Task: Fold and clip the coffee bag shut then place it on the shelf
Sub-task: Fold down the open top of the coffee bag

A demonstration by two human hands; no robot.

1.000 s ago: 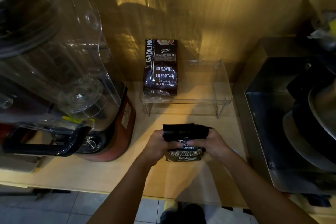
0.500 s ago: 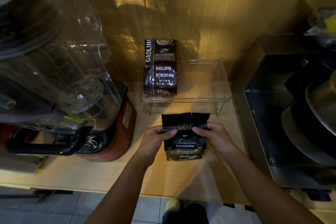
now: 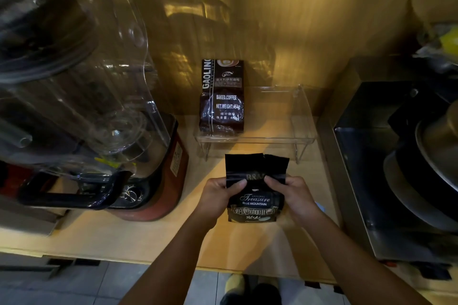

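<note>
A black coffee bag (image 3: 255,202) marked "Treasure Blue Mountain" stands on the wooden counter (image 3: 153,238) in front of me. Its torn top flap stands up straight and unfolded. My left hand (image 3: 219,197) pinches the bag's left edge below the flap, and my right hand (image 3: 291,195) pinches the right edge. Behind the bag a clear acrylic shelf (image 3: 301,116) on wire legs holds a brown "Gaoling" coffee bag (image 3: 221,99) at its left end. I see no clip.
A red blender (image 3: 158,181) with a large clear jar (image 3: 74,82) fills the left of the counter. A steel box with dark pans (image 3: 401,181) stands on the right. The wooden wall is close behind the shelf. The shelf's right part holds nothing.
The bag's top was folded down under both hands a second ago; it now stands unfolded and upright. Both hands shifted to the bag's side edges.
</note>
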